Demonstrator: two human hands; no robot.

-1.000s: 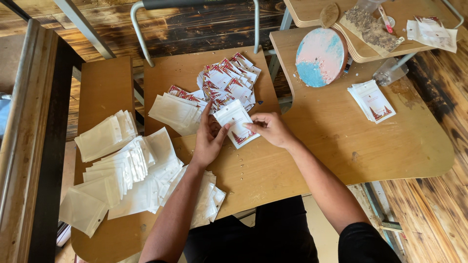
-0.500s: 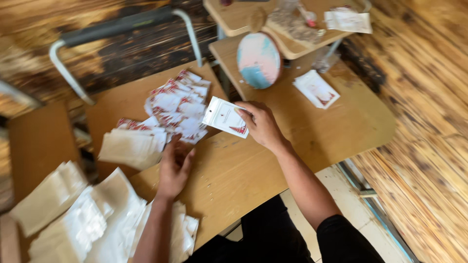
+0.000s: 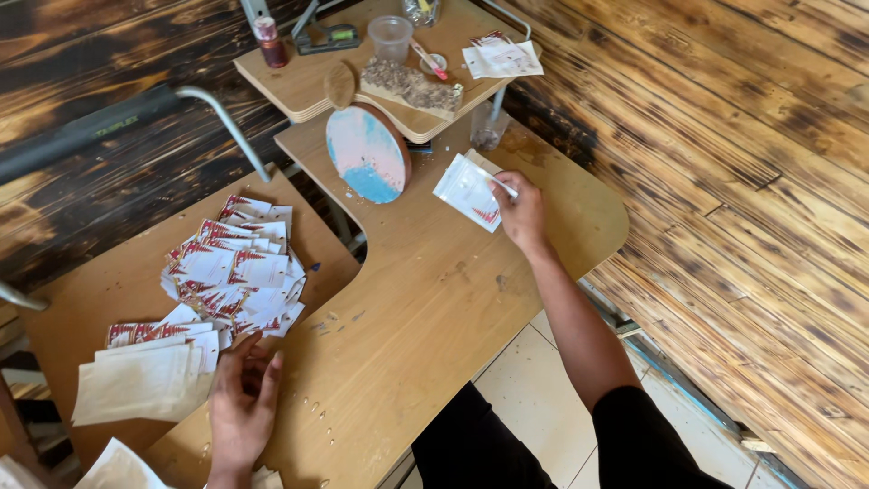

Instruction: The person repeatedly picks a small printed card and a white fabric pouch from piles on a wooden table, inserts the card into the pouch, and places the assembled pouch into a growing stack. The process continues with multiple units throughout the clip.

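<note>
We see a curved wooden desk [image 3: 434, 299] filling mid-frame, with a second wooden desk [image 3: 100, 290] butted against its left side and a smaller wooden tray-table [image 3: 308, 86] at the top. Burnt-plank flooring [image 3: 724, 181] runs along the right.

On the left desk: a loose heap of white cards with red print [image 3: 237, 267], and below it a stack of plain cream sleeves [image 3: 136, 380] overlapping a few more printed cards.

A round disc painted pink and blue [image 3: 367, 152] leans upright at the far edge of the curved desk, against the tray-table.

Right hand [image 3: 522, 213] is extended over the far right part of the curved desk, fingers pinched on one clear packet with a white red-printed card inside [image 3: 468, 190], held just right of the disc. We can't tell whether the packet touches the desk.

Left hand [image 3: 243, 394] lies palm-down, fingers spread loosely, holding nothing, fingertips at the lower edge of the card heap, just right of the cream sleeves.

On the tray-table: clear plastic cup [image 3: 391, 36], small red bottle [image 3: 269, 41], a few more packets [image 3: 502, 59].
</note>
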